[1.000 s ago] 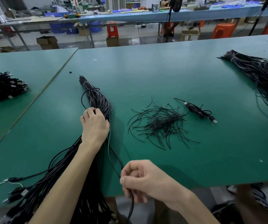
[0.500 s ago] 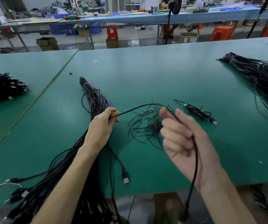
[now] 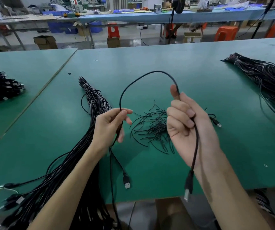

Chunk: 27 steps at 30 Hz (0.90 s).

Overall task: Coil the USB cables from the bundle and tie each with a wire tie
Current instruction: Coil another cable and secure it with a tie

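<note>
One black USB cable (image 3: 150,73) is held up over the middle of the green worktop (image 3: 175,60), arching from hand to hand. The left hand (image 3: 112,128) pinches it between thumb and forefinger, with the other fingers loosely curled. Below that hand a strand drops to a USB-A plug (image 3: 127,182) lying close to the worktop's near edge. The right hand (image 3: 188,130) has its fingers curled round the cable, the forefinger raised with the cable running up along it. From there the cable crosses the palm and ends in a second plug (image 3: 188,188) hanging past the wrist — blurred, type unreadable.

The cable bundle (image 3: 97,103) lies left of the left hand, running from a banded far tip toward the near-left corner, where plugs fan out.

Loose wire ties (image 3: 151,130) are scattered mid-worktop, under and between the hands. Just right of them is a small coiled cable (image 3: 214,120), partly hidden by the right hand.

A second bundle (image 3: 266,77) — also banded — lies toward the far-right corner.

On the adjoining worktop (image 3: 25,67) to the left, a heap of black cables (image 3: 0,87) sits at its left edge.
</note>
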Available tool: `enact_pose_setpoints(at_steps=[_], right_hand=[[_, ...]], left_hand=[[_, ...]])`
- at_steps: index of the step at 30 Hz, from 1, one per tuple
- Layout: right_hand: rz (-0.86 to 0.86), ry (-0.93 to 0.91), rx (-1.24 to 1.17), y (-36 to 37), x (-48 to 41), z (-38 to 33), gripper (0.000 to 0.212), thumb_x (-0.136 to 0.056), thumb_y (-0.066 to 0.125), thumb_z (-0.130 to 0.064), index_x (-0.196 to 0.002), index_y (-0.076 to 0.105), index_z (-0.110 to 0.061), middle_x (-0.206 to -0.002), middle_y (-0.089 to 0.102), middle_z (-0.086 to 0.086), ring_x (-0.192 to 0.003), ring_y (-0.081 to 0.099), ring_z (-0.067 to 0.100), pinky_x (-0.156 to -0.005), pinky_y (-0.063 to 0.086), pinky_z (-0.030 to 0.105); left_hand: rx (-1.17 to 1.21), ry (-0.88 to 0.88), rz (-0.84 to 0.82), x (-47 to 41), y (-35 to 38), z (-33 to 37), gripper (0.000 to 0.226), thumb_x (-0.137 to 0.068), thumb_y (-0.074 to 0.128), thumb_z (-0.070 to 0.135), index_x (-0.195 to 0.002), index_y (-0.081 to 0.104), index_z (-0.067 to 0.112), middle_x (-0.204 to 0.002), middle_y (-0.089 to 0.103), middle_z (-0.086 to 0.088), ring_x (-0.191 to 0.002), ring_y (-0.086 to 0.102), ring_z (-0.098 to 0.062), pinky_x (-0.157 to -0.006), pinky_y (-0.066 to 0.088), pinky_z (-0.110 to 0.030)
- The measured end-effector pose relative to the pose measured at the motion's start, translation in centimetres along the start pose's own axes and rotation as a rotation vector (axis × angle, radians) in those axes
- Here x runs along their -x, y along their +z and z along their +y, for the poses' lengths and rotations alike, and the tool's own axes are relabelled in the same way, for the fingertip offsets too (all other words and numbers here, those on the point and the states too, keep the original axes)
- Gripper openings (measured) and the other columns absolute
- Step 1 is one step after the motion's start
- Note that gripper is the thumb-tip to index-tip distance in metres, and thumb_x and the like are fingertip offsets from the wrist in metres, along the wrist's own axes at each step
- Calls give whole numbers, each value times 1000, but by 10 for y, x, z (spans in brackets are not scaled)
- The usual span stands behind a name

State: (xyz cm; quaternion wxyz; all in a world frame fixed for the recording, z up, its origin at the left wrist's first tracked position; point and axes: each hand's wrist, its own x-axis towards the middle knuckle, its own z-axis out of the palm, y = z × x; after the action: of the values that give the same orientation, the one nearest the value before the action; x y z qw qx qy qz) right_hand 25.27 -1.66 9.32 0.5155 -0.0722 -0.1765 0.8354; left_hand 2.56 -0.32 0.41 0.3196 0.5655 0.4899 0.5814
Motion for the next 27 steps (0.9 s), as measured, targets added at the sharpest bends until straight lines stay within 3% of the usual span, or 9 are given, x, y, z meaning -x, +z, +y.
enact_pose_setpoints(at_steps=[3, 6, 9, 11, 12, 15, 18, 22, 27], right_hand=[[116, -2, 81, -11, -9, 12, 21, -108, 41, -15, -111, 60, -9, -58, 32, -9, -40, 28, 5, -34, 23, 19], [281, -25, 110, -25, -17, 24, 18, -108, 42, -12, -108, 58, -6, -57, 33, -8, -40, 27, 4, -33, 21, 17], [461, -38, 61, -37, -20, 31, 15, -109, 42, -9, -105, 56, -4, -57, 36, -6, -40, 29, 5, -33, 23, 17], [544, -59, 11, -42, -20, 32, 14, -109, 40, -6, -103, 53, -5, -57, 38, -4, -40, 30, 6, -33, 25, 18], [576, -72, -14, -42, -20, 32, 15, -109, 39, -5, -101, 52, -5, -57, 38, -4, -39, 30, 6, -33, 25, 18], [654, -122, -39, -41, -24, 31, 20, -109, 38, -3, -93, 49, -7, -57, 39, -3, -38, 31, 6, -33, 26, 16], [696, -109, 0, -39, -28, 31, 29, -110, 40, -7, -81, 45, -11, -54, 38, -4, -36, 30, 6, -34, 27, 16], [736, -104, 140, -44, -28, 39, 25, -109, 47, -8, -83, 47, -9, -52, 42, -4, -42, 35, 9, -43, 34, 19], [591, -179, 715, -65, -15, 56, 12, -108, 50, -17, -102, 59, -12, -63, 55, -6, -48, 48, 6, -42, 38, 18]], left_hand=[[209, -213, -116, -7, -6, -3, 29, -103, 58, 27, -123, 68, 8, -93, 72, -6, -36, 46, -10, -38, 35, -18], [126, -262, -94, -6, -3, -7, 30, -101, 62, 22, -127, 58, 8, -103, 75, -13, -53, 67, -21, -40, 47, -25], [-348, -122, 5, 0, 4, -9, 41, -93, 72, 24, -130, 56, 19, -129, 56, -6, -96, 64, -7, -74, 57, -21], [-704, 132, -2, 3, 3, 2, 51, -86, 79, 35, -131, 56, 30, -128, 39, 7, -109, 45, -4, -101, 40, -15], [-763, 214, -80, 5, 4, 13, 55, -82, 81, 41, -131, 56, 35, -125, 38, 11, -109, 43, -4, -104, 36, -16], [-543, 110, -487, 21, 20, 46, 63, -77, 87, 41, -128, 52, 49, -104, 53, 20, -87, 59, -6, -78, 45, -17], [-215, 77, -693, 40, 40, 65, 61, -77, 91, 24, -129, 62, 34, -84, 60, 3, -69, 56, -20, -68, 50, -42], [-4, 160, -507, 45, 53, 66, 13, -97, 69, 11, -106, 78, 10, -80, 61, -1, -64, 52, -17, -64, 43, -21], [134, 1, -183, 18, 50, 46, 46, -106, 45, 50, -91, 80, 23, -81, 64, -18, -70, 50, -19, -62, 40, -25]])
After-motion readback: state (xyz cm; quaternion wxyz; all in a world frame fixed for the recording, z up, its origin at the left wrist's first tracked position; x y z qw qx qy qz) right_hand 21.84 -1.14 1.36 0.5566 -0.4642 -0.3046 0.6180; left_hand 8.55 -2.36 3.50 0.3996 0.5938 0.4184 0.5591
